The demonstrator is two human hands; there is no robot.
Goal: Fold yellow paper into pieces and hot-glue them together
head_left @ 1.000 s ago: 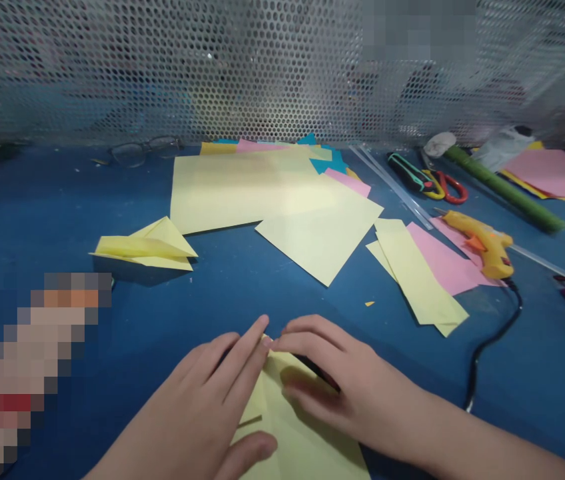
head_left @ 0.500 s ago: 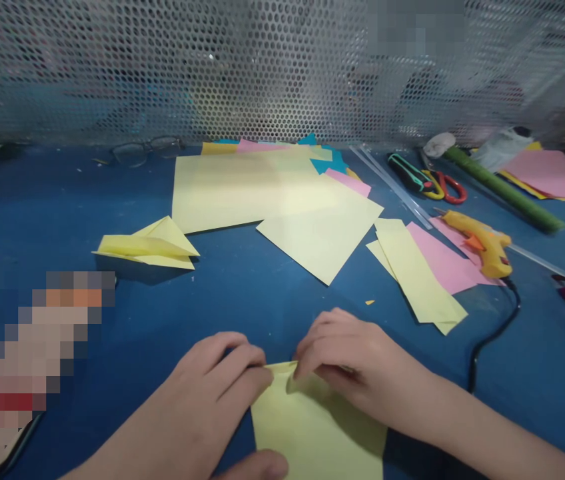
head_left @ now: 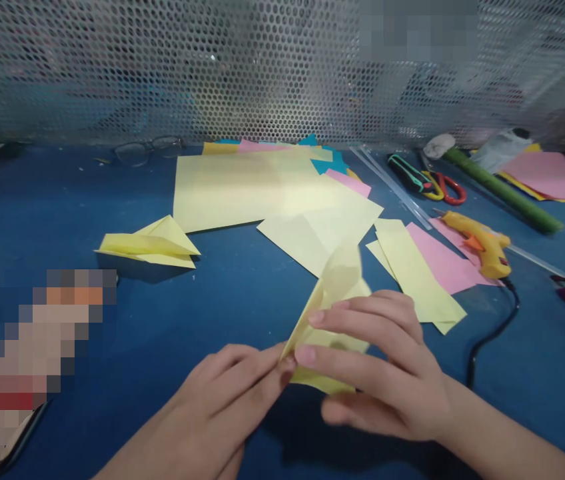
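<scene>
L hand (head_left: 235, 393) grip pinches yellow paper (head_left: 345, 270) at its near end; paper lies fwd-R of that grip, long axis diag. R hand (head_left: 387, 367), grip wide, also touching.

Dim edges — bright patch on large sheet (head_left: 237, 190).

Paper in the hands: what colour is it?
The held paper is pale yellow, clearest in the head view.
</scene>
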